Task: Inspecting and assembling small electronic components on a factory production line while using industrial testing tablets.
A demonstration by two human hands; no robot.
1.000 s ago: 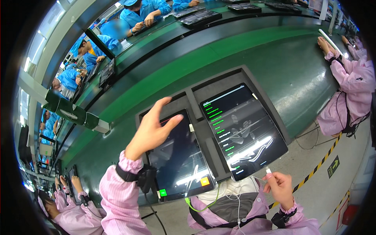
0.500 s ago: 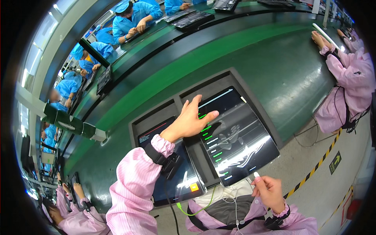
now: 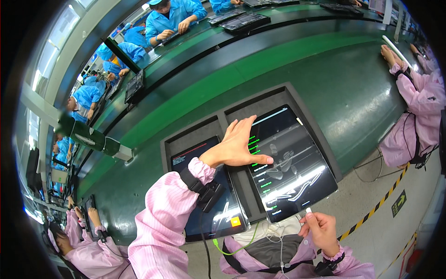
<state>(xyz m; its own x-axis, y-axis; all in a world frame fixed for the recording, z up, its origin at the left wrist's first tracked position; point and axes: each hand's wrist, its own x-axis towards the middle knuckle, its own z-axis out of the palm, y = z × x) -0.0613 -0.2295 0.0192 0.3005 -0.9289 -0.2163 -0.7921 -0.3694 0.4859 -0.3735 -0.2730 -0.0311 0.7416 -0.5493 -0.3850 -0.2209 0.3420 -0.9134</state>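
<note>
A tablet (image 3: 302, 153) with a dark screen and lines of green and white text lies tilted in the right compartment of a dark grey tray (image 3: 327, 144). Across its left edge lies my left hand (image 3: 239, 146), fingers stretched out and the thumb spread over the screen. Just off the tablet's lower edge, my right hand (image 3: 320, 230) pinches a white cable plug (image 3: 308, 210). A second tablet (image 3: 216, 204), with red text at the top and a yellow square on its screen, sits in the left compartment, partly hidden by my left arm.
A green cable (image 3: 232, 253) and a white cord (image 3: 281, 246) hang at the tray's near side. The tray stands on a green bench (image 3: 260, 97). A post with a green sleeve (image 3: 88, 137) rises at left. Co-workers in pink (image 3: 420, 93) and blue (image 3: 174, 21) sit around.
My left hand's fingers have drawn closer together, with the thumb lower over the screen. My right hand still pinches the plug near the tablet's lower edge. The whole view has shifted slightly.
</note>
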